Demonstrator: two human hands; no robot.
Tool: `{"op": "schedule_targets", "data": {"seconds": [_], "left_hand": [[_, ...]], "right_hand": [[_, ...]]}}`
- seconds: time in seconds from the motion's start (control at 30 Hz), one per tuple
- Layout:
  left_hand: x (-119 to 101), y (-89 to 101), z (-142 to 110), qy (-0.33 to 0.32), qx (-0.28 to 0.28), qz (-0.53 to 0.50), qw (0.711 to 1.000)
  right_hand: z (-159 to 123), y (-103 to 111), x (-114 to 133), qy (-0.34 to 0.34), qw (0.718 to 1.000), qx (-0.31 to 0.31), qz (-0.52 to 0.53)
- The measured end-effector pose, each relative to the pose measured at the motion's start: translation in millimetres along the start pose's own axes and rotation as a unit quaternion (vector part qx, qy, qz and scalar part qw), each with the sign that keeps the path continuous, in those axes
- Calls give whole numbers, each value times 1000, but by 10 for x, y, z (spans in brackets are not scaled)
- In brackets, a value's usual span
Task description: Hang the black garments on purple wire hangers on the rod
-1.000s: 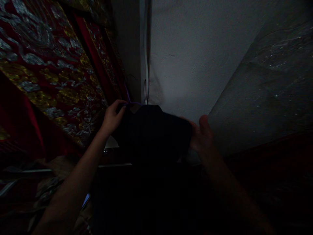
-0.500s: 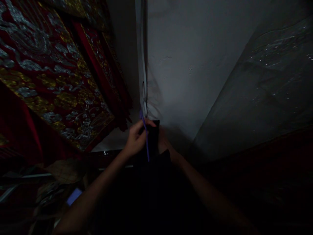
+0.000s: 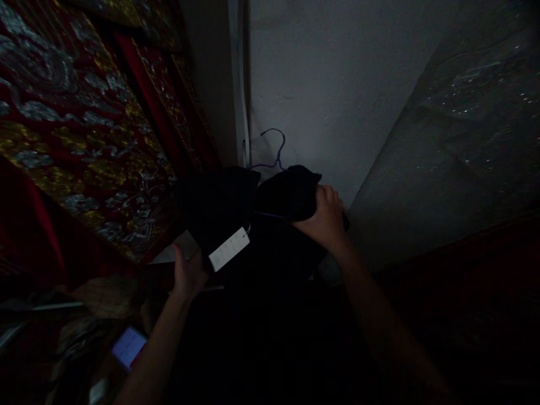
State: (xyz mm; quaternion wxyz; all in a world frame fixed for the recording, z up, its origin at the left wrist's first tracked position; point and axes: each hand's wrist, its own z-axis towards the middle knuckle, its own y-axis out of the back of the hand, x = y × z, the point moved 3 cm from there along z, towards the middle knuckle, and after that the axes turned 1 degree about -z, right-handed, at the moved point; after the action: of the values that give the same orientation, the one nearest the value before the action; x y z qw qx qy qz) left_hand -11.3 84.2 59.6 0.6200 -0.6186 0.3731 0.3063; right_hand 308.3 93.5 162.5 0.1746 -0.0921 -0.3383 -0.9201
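Observation:
A dark garment (image 3: 228,197) hangs spread out on a thin purple hanger (image 3: 278,160), whose hook curves up against the wall. My right hand (image 3: 327,216) grips the garment at its right shoulder, fingers curled over the edge and thumb along the front. At the garment's left side is my left hand (image 3: 189,273), thumb stretched up and apart; its fingers are partly lost against the dark cloth. A white paper tag (image 3: 230,248) dangles by a small loop from the garment's front. The hanger's lower bar shows through the neck opening. Dim light hides most of the cloth.
Red cloth with gold and silver embroidery (image 3: 97,135) hangs at left. A pale wall (image 3: 316,73) stands ahead, with a white strip (image 3: 241,84) running down it. Clear plastic sheeting (image 3: 472,124) covers the right side. A lit phone-like screen (image 3: 129,347) lies lower left.
The hanger has gone from upright in my left hand to inside the garment. My hands have moved apart, the garment is spread between them, and its white tag now shows.

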Motion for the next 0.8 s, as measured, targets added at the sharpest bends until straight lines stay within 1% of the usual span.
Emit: {"op": "schedule_targets", "data": {"seconds": [0.07, 0.1, 0.13, 0.2, 0.27, 0.33, 0.4, 0.47, 0.5, 0.57, 0.6, 0.63, 0.67, 0.73, 0.8], "left_hand": [[132, 173, -94, 20, -59, 28, 998], [196, 219, -132, 13, -91, 58, 994], [256, 238, -165, 0, -120, 88, 989], [359, 213, -222, -33, -169, 123, 977], [451, 155, -269, -38, -206, 110, 972], [538, 119, -318, -16, -247, 73, 966], [621, 98, -367, 19, -270, 47, 962], [699, 79, -417, 51, -274, 38, 960], [739, 62, -442, 70, -265, 35, 961], [810, 18, -492, 105, -239, 28, 965], [835, -5, -516, 116, -227, 26, 967], [853, -23, -538, 123, -216, 27, 968], [861, -33, -557, 124, -210, 31, 969], [858, -24, -587, 119, -208, 42, 970], [844, 10, -609, 120, -209, 50, 969]], "right_hand": [[151, 17, 130, 27, 999, 13, -12], [193, 15, 207, 44, 999, 24, -13], [207, 9, 280, 59, 998, 35, -11], [147, -4, 386, 82, 995, 54, 1], [-12, -10, 424, 91, 994, 61, 24], [-245, -23, 419, 84, 993, 51, 72], [-527, -67, 410, 43, 987, 21, 151], [-843, -173, 426, -42, 968, -11, 247], [-1005, -253, 454, -93, 951, -9, 295], [-1305, -441, 562, -181, 910, 56, 369], [-1425, -515, 638, -201, 894, 92, 390], [-1516, -565, 716, -205, 884, 122, 402], [-1575, -588, 790, -195, 880, 142, 408], [-1602, -574, 903, -159, 884, 155, 413], [-1542, -526, 957, -130, 887, 158, 414]]}}
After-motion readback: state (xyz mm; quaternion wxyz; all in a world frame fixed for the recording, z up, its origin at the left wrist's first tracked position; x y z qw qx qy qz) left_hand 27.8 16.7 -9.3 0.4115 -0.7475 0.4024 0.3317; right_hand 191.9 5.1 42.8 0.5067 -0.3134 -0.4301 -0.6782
